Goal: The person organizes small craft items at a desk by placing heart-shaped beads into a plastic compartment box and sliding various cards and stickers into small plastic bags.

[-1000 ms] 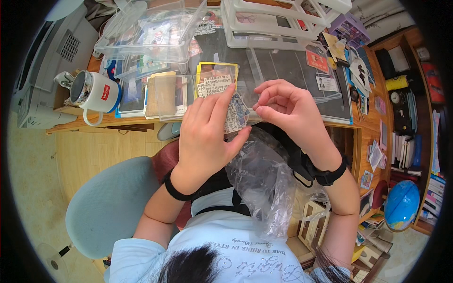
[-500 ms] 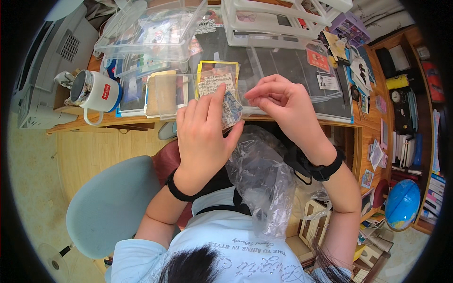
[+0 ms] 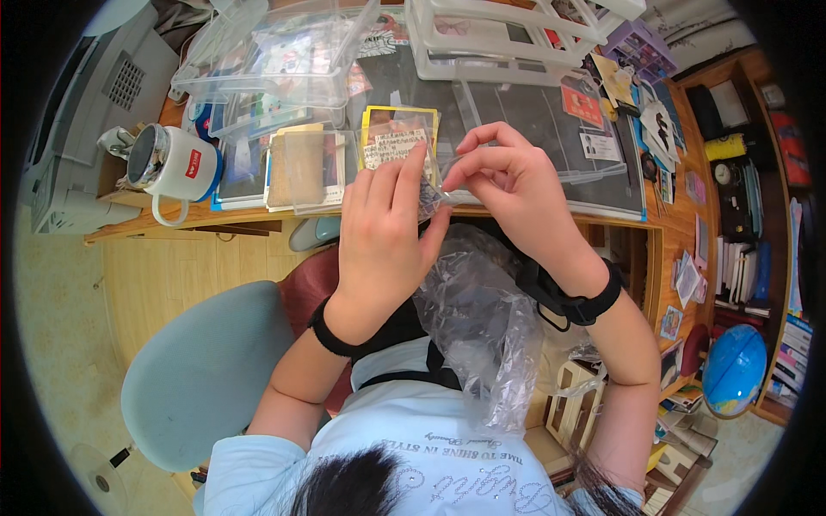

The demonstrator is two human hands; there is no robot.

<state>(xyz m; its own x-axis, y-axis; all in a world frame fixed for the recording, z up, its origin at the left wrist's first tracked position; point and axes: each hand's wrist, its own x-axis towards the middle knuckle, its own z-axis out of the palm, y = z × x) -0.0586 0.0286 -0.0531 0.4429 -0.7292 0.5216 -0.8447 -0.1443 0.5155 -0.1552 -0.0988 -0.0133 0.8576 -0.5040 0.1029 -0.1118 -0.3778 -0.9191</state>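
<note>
At the desk's front edge my left hand (image 3: 383, 219) grips a small card (image 3: 428, 198) in a clear plastic sleeve, its fingers stretched over it and the thumb along the near side. Most of that card is hidden under the fingers. My right hand (image 3: 525, 185) is closed in a pinch, thumb and forefinger meeting at the right edge of the clear sleeve. Just beyond the left fingertips lies a paper with handwriting (image 3: 387, 150), on top of yellow-bordered cards (image 3: 428, 118). To the left is a pile of cards with a brown piece (image 3: 297, 170) under clear plastic.
A white enamel mug (image 3: 189, 163) stands at the desk's left. Clear plastic boxes (image 3: 232, 107) and white stacking trays (image 3: 422, 64) fill the back. A crumpled clear bag (image 3: 486, 335) lies on my lap. A grey-blue chair (image 3: 202, 370) is at the left, a globe (image 3: 734, 370) at the right.
My left hand has shifted slightly right and now covers more of the small card. The right thumb and forefinger have come to the sleeve's edge, and the other right fingers have spread a little.
</note>
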